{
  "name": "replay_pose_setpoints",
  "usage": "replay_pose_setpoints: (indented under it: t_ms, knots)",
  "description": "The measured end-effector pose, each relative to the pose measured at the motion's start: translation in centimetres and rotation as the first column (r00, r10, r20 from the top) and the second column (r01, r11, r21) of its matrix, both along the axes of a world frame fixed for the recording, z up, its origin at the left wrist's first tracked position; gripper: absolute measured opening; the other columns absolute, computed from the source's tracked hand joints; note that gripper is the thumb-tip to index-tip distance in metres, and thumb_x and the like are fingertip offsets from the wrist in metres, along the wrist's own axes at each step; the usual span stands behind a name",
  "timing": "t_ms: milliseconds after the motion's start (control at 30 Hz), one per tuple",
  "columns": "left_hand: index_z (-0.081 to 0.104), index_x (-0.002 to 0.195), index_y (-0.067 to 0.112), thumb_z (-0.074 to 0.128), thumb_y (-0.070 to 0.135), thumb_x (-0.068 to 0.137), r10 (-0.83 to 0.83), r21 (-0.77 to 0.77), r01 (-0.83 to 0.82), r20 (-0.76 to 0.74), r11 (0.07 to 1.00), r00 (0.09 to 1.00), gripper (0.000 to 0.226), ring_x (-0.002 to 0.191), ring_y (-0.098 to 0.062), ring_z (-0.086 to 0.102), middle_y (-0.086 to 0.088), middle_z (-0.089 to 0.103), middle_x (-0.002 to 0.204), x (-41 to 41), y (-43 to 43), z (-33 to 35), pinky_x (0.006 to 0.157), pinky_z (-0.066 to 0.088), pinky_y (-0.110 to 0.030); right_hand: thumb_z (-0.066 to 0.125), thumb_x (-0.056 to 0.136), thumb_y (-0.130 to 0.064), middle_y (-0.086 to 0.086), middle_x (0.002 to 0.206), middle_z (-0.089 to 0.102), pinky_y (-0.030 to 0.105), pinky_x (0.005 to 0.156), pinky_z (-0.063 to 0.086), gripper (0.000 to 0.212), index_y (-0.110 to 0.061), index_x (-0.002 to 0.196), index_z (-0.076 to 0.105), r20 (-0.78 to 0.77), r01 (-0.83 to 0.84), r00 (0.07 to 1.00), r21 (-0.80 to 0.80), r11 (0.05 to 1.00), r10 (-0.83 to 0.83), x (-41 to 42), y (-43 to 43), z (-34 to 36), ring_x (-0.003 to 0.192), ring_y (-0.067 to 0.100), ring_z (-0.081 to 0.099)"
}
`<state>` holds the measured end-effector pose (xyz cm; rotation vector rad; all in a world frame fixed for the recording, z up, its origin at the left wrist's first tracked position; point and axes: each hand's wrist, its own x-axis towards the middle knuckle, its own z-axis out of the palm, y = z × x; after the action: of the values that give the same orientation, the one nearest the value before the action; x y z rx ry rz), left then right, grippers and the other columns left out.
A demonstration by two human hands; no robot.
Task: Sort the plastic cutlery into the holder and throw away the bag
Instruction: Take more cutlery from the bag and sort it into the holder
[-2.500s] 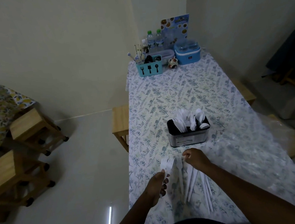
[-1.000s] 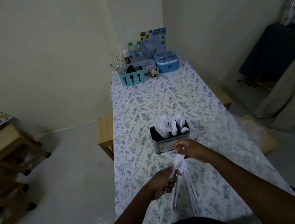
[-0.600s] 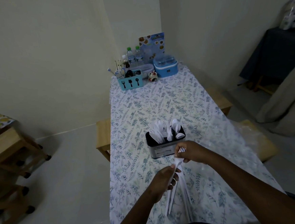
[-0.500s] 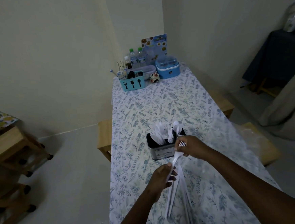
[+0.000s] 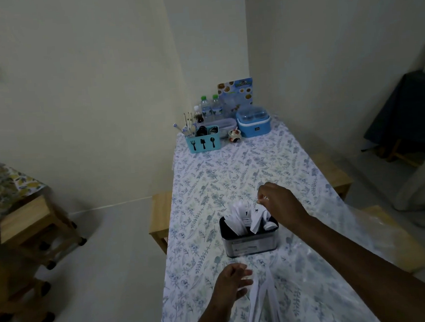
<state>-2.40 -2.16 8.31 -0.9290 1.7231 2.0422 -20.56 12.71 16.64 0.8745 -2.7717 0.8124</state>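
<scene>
The right hand [image 5: 278, 201] has gone up from in front of the holder [image 5: 249, 236] and is now over its far right side, and the left hand [image 5: 232, 283] has dropped to the table [image 5: 233, 174]. Closest, the left hand sits with bent fingers at the top of the pile [image 5: 263, 304] of white cutlery; it is too blurry to tell if it grips any. The pile's near end is cut off. Next comes the holder, full of white pieces. Just above it the right hand's finger and thumb are pinched close, with a fork [image 5: 256, 218] leaning right under them; I cannot tell if it has let go. I think the fork should slide in handle first, beside the other forks, and be let go softly so the holder does not tip. The walls inside the holder are hard to see. The clear bag [image 5: 364, 227] lies faint by the right table edge. No bin shows
</scene>
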Motion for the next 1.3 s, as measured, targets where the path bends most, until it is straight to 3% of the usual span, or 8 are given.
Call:
replay_pose_setpoints:
  t_ms: [133, 333, 500, 600, 667, 800, 1033, 1300]
  knots:
    - [0.066, 0.101, 0.016, 0.059, 0.040, 0.093, 0.006, -0.009, -0.005, 0.013, 1.000, 1.000, 0.026, 0.092, -0.019, 0.070, 0.000, 0.075, 0.102, -0.3, 0.1, 0.0, 0.077, 0.049, -0.028, 0.059, 0.086, -0.005, 0.001, 0.071, 0.050, 0.022, 0.057, 0.036, 0.021, -0.010, 0.068, 0.050, -0.162, -0.075, 0.984, 0.042, 0.996, 0.080, -0.1, 0.0, -0.7, 0.060, 0.013, 0.048]
    - [0.064, 0.106, 0.013, 0.056, 0.034, 0.095, -0.010, -0.022, 0.010, 0.008, 1.000, 1.000, 0.025, 0.091, -0.019, 0.069, -0.001, 0.074, 0.104, -0.5, 0.1, -0.1, 0.072, 0.050, -0.026, 0.055, 0.083, -0.006, 0.002, 0.068, 0.051, 0.035, 0.053, 0.046, 0.020, -0.013, 0.066, 0.047, -0.155, -0.100, 0.982, 0.072, 0.992, 0.110, 0.5, 0.0, -3.1, 0.058, 0.016, 0.050]
    - [0.065, 0.100, 0.015, 0.058, 0.033, 0.094, -0.022, -0.018, 0.022, 0.018, 1.000, 1.000, 0.020, 0.090, -0.018, 0.070, -0.001, 0.074, 0.103, -0.5, 0.2, -0.1, 0.073, 0.049, -0.025, 0.029, 0.084, -0.017, 0.005, 0.077, 0.054, 0.036, 0.056, 0.046, 0.025, -0.014, 0.073, 0.052, -0.008, -0.136, 0.990, 0.161, 0.978, 0.139, 0.0, -0.4, -5.7, 0.067, 0.022, 0.058]
    - [0.064, 0.096, 0.016, 0.059, 0.032, 0.093, -0.029, -0.027, 0.029, 0.013, 0.999, 0.999, 0.017, 0.089, -0.017, 0.070, -0.001, 0.075, 0.102, -0.5, 0.2, -0.1, 0.073, 0.049, -0.025, 0.056, 0.081, -0.016, 0.008, 0.089, 0.060, 0.033, 0.066, 0.049, 0.010, -0.012, 0.087, 0.064, 0.155, -0.121, 0.983, 0.153, 0.981, 0.097, 0.1, -0.9, -5.7, 0.078, 0.023, 0.061]
    - [0.064, 0.096, 0.016, 0.059, 0.032, 0.093, -0.025, -0.019, 0.025, 0.003, 1.000, 1.000, 0.017, 0.087, -0.016, 0.070, -0.001, 0.075, 0.102, -0.5, 0.1, -0.1, 0.072, 0.048, -0.024, 0.070, 0.077, -0.013, 0.008, 0.097, 0.063, 0.028, 0.075, 0.048, 0.024, -0.012, 0.101, 0.066, 0.216, -0.079, 0.974, 0.075, 0.994, 0.061, 0.7, -1.1, -5.7, 0.084, 0.021, 0.061]
    - [0.064, 0.098, 0.015, 0.059, 0.031, 0.093, -0.033, -0.013, 0.033, -0.015, 0.999, 0.999, 0.018, 0.088, -0.016, 0.070, 0.000, 0.075, 0.101, -0.4, -0.1, -0.2, 0.073, 0.048, -0.025, 0.071, 0.079, -0.011, 0.005, 0.113, 0.061, 0.028, 0.082, 0.046, 0.042, -0.014, 0.119, 0.058, 0.225, -0.060, 0.973, 0.007, 0.998, 0.057, 2.1, -0.6, -6.2, 0.097, 0.019, 0.058]
    - [0.063, 0.110, 0.008, 0.056, 0.029, 0.095, -0.077, -0.063, 0.075, -0.043, 0.995, 0.996, 0.026, 0.088, -0.015, 0.069, -0.001, 0.074, 0.103, 0.0, 0.0, -1.4, 0.075, 0.050, -0.024, 0.072, 0.078, -0.010, -0.007, 0.102, 0.052, 0.018, 0.077, 0.042, 0.030, -0.013, 0.106, 0.062, 0.220, 0.061, 0.975, -0.156, 0.986, -0.026, 6.4, 1.8, -7.8, 0.088, 0.005, 0.052]
    - [0.062, 0.100, 0.006, 0.058, 0.013, 0.093, -0.122, -0.141, 0.121, 0.005, 0.983, 0.993, 0.011, 0.079, -0.014, 0.065, -0.006, 0.070, 0.097, 1.2, 0.4, -4.4, 0.065, 0.049, -0.021, 0.067, 0.077, -0.010, 0.008, 0.086, 0.065, 0.025, 0.067, 0.044, 0.012, -0.004, 0.086, 0.064, 0.624, 0.174, 0.750, 0.132, 0.976, -0.218, 11.5, 4.1, -15.0, 0.081, 0.018, 0.060]
